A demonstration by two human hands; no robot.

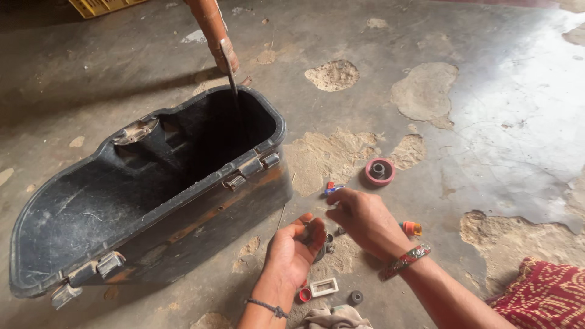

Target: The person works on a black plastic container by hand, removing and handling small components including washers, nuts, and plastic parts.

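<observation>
Left hand [292,247] cupped palm-up cradling a small dark part [318,239], right hand [362,219] fingers curled loosely above it, beside black tub [91,201]

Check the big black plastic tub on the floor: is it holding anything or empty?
Empty, as far as shows: the black tub sits open side up, its dusty bare bottom visible. Its deep far end is in shadow, so anything there cannot be told.
</observation>
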